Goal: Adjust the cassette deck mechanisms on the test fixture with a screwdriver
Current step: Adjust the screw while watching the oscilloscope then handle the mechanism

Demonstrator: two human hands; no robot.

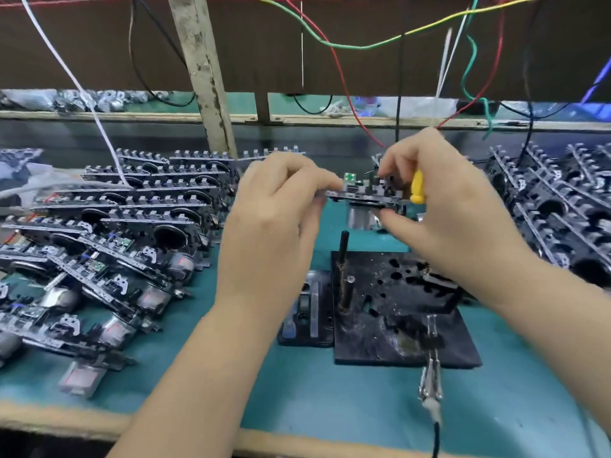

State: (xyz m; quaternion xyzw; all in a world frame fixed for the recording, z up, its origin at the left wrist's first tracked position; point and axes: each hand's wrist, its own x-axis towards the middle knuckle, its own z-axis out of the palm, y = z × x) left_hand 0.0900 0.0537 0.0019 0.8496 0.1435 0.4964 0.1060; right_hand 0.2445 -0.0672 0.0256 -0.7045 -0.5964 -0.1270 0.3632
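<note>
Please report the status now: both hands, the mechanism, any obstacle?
Left hand and right hand hold one mechanism above the black fixture. Yellow screwdriver in right hand. Fixture post stands below.

An electronics assembly workshop. Rows of cassette deck mechanisms [139,206] crowd a green-matted workbench [330,401]. Loose coloured wires [334,44] hang overhead, and a black test fixture [396,312] sits centre.

The right hand [453,206] hides most of the yellow screwdriver [418,186]; its tip cannot be seen. The left hand [281,206] covers that end of the cassette deck mechanism [363,193]. Both hands look blurry.
</note>
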